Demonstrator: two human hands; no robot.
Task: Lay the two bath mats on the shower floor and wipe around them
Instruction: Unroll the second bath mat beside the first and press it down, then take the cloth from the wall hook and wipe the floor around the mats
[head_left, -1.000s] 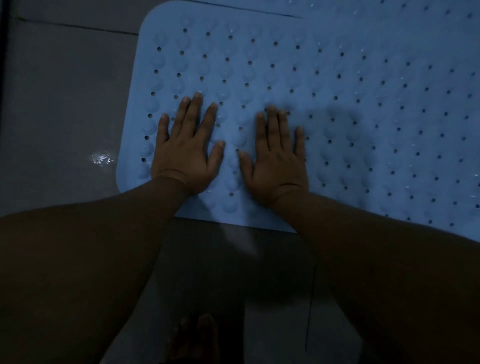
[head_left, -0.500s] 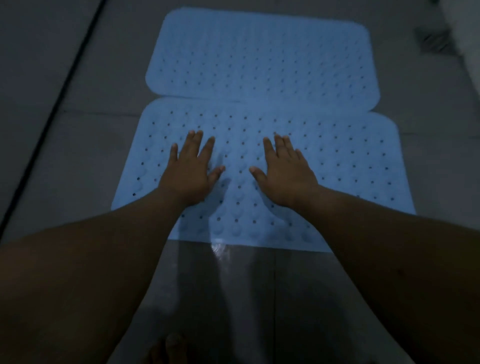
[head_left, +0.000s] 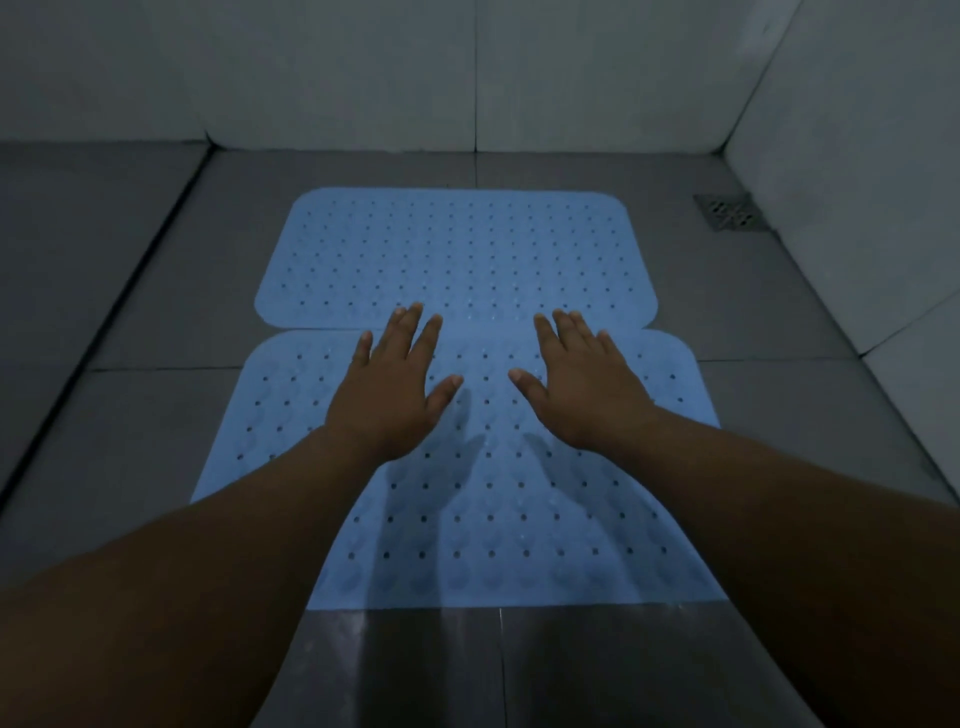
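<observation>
Both blue mats lay flat on the shower floor (head_left: 130, 395), the near mat (head_left: 519, 519) butted against the far mat (head_left: 457, 249), presumably to give one continuous non-slip area. The left hand (head_left: 387, 400) and right hand (head_left: 587, 389) were above the near mat, fingers straight, spread, gripping nothing. Contact could not be determined. No cloth was visible; wiping was not begun.

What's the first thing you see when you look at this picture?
Two bright blue bath mats lie on the grey shower floor, the far mat right behind the near mat. Two open hands, left hand and right hand, spread above the near mat.
</observation>
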